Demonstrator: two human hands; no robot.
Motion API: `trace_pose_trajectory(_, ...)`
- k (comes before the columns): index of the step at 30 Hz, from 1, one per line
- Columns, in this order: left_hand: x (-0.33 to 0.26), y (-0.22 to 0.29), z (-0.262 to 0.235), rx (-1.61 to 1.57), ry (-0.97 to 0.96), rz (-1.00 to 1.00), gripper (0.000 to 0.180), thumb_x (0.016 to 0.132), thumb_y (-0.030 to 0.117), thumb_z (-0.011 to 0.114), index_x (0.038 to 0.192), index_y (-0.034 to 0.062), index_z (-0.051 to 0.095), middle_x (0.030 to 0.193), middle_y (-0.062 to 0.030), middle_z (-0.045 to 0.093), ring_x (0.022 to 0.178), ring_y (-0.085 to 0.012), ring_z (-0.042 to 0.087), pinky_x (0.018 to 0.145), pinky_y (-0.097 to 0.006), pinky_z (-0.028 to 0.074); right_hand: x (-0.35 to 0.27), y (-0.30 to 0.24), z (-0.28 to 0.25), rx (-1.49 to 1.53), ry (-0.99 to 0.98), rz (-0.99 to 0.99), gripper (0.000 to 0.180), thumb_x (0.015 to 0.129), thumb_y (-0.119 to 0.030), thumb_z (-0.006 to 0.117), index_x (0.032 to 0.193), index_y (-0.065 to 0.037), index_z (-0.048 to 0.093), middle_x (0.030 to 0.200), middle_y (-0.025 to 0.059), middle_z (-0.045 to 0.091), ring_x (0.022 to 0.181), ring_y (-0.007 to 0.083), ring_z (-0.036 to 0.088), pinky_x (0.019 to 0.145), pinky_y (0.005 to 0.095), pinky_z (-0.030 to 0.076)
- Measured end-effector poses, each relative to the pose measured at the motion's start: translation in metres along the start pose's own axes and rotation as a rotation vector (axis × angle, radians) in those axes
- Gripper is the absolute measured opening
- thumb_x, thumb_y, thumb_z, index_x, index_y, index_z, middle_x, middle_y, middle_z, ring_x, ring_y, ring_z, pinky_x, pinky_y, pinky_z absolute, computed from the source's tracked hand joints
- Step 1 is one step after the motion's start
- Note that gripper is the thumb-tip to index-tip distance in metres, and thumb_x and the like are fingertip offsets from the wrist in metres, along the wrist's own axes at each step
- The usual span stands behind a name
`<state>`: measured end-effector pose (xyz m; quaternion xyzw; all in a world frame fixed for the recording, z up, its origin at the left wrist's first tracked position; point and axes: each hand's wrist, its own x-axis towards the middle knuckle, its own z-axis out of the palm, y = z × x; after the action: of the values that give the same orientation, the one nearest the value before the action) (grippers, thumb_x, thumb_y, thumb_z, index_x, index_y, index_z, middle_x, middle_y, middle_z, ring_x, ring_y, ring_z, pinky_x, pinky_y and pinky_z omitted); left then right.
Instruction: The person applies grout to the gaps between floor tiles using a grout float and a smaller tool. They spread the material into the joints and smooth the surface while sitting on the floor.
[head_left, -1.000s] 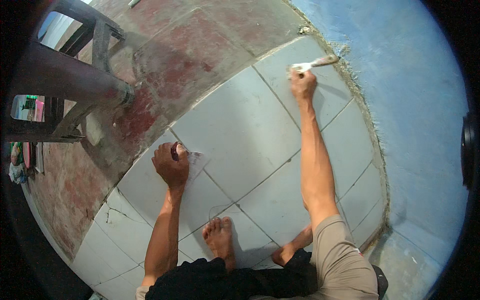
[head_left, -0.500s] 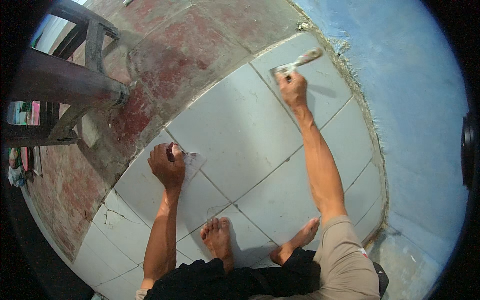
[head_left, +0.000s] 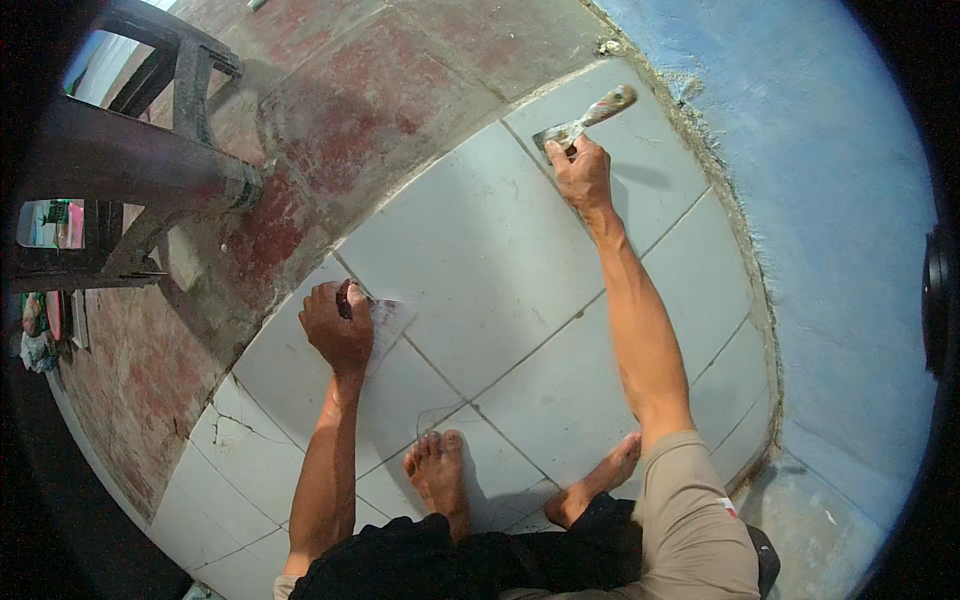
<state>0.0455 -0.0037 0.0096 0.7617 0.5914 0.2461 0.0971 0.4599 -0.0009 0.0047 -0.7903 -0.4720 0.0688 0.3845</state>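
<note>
So the right hand (head_left: 582, 172) is clamped on a putty knife (head_left: 585, 116), blade tip down at a grout line near the blue wall (head_left: 800, 200), probably to work the joint. Left hand (head_left: 338, 328) grips a small dark-red thing, knuckles braced on the white tile floor (head_left: 480, 250) for balance. Bare feet, red concrete beyond, dark wooden frame (head_left: 140, 180).

White floor tiles (head_left: 480, 250), blue wall (head_left: 830, 230), dark wooden stool (head_left: 130, 170).

Only one package-like item: a small clear plastic bag (head_left: 388, 322) under my left hand (head_left: 338, 328), flat on the white floor tile (head_left: 480, 250), crumpled, whitish-transparent. No legible labels, signs or screens.
</note>
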Motion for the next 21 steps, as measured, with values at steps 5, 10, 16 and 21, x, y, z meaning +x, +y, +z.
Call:
trace_pose_trajectory(5, -0.001, -0.004, 0.002, -0.003, 0.006, 0.015, 0.020, 0.090, 0.026, 0.061, 0.091, 0.0061, 0.063, 0.088, -0.0100, 0.061, 0.086, -0.0324, 0.058, 0.080, -0.046, 0.043, 0.008, 0.002, -0.003, 0.048, 0.112, 0.082, 0.028, 0.090, -0.024, 0.069, 0.084, 0.003, 0.067, 0.076, 0.0206, 0.071, 0.069, 0.0336, 0.071, 0.065, 0.0444, 0.053)
trace_pose_trajectory(10, -0.003, -0.007, 0.003, 0.047, -0.006, 0.002, 0.019, 0.089, 0.024, 0.062, 0.092, 0.0055, 0.063, 0.089, -0.0099, 0.062, 0.087, -0.0317, 0.059, 0.080, -0.046, 0.043, 0.011, 0.002, 0.006, -0.068, 0.052, 0.012, 0.027, 0.090, -0.024, 0.068, 0.083, 0.002, 0.066, 0.074, 0.0178, 0.070, 0.068, 0.0311, 0.070, 0.064, 0.0447, 0.053)
trace_pose_trajectory(16, -0.003, -0.002, -0.001, 0.026, -0.007, -0.004, 0.020, 0.089, 0.024, 0.062, 0.093, 0.0052, 0.063, 0.089, -0.0096, 0.062, 0.086, -0.0313, 0.059, 0.080, -0.045, 0.044, 0.013, -0.003, 0.008, -0.082, 0.075, 0.001, 0.022, 0.090, -0.018, 0.070, 0.087, 0.003, 0.069, 0.074, 0.0164, 0.072, 0.064, 0.0285, 0.070, 0.062, 0.0418, 0.054)
trace_pose_trajectory(21, 0.000, -0.001, -0.002, 0.011, -0.020, 0.003, 0.021, 0.090, 0.026, 0.062, 0.093, 0.0054, 0.063, 0.088, -0.0097, 0.062, 0.086, -0.0316, 0.059, 0.081, -0.045, 0.043, 0.016, -0.005, 0.019, -0.070, 0.084, -0.035, 0.025, 0.090, -0.021, 0.068, 0.083, 0.003, 0.068, 0.075, 0.0189, 0.071, 0.067, 0.0335, 0.071, 0.063, 0.0437, 0.054)
